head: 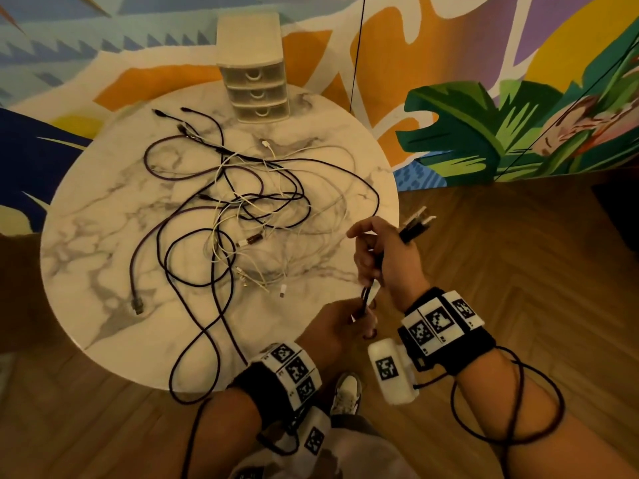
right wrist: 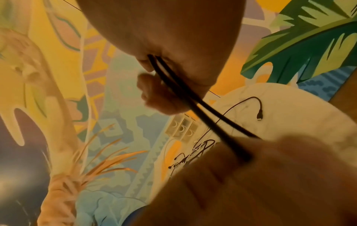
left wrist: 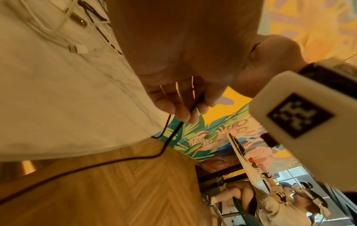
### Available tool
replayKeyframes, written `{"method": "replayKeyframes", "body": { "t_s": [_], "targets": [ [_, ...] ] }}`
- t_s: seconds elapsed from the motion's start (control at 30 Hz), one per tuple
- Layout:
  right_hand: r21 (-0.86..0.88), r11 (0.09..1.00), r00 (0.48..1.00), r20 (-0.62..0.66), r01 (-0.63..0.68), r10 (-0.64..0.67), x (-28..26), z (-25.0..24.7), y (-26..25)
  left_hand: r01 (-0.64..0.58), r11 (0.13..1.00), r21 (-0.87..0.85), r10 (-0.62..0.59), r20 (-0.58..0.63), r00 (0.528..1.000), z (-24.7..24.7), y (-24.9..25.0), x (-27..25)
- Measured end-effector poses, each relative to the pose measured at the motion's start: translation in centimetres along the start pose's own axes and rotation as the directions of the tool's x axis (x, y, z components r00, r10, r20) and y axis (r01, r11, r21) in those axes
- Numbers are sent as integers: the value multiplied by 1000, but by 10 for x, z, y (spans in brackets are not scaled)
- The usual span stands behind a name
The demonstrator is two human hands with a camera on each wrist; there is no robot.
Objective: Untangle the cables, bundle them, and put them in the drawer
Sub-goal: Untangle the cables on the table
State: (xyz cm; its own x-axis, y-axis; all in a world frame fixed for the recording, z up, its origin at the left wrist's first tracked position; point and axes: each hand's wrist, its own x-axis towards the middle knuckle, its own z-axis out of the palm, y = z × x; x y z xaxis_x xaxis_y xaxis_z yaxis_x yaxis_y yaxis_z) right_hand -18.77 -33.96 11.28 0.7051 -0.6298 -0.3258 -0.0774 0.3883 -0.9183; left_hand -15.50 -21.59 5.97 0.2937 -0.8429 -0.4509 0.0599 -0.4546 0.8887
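Right hand (head: 383, 250) clenches doubled black cable (head: 368, 295), plugs (head: 420, 221) above; left hand (head: 340, 326) pinches it just below: feed even loops upward, easing slack from the tangle (head: 249, 209)

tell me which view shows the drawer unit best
Head view: the drawer unit stands whole at the table's far edge, three drawers shut. Right wrist view shows it small and tilted; the left wrist view misses it.
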Motion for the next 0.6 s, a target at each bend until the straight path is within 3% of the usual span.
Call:
{"method": "replayKeyframes", "body": {
  "t_s": [0.07,0.17,0.3,0.37,0.43,0.5,0.57,0.6],
  "targets": [
    [63,998,998,-49,-24,27,1,-5,-3,102,980,168,-116,71,991,-4,-8,-7],
    [21,999,989,-147,28,-25,2,-15,-3,150,815,560,-234,80,969,-45,-45,-21],
    [-333,942,934,-319,51,-164,2,-38,8,285,634,719,-333,-78,940,-110,-59,-40],
    [-472,881,961,-220,45,-167,0,-38,18,313,654,688,-263,-181,948,-122,-47,-45],
    [-571,819,998,14,62,-65,-7,-21,30,262,605,752,-105,-250,962,-110,-22,-43],
    [-617,782,981,189,90,37,-16,4,40,168,424,890,77,-220,973,-85,12,-40],
    [-595,802,970,219,48,105,-18,21,43,65,256,965,218,-123,968,-63,33,-35],
    [-567,824,969,202,-2,141,-17,24,42,49,214,976,248,-103,963,-58,39,-34]
  ]
}}
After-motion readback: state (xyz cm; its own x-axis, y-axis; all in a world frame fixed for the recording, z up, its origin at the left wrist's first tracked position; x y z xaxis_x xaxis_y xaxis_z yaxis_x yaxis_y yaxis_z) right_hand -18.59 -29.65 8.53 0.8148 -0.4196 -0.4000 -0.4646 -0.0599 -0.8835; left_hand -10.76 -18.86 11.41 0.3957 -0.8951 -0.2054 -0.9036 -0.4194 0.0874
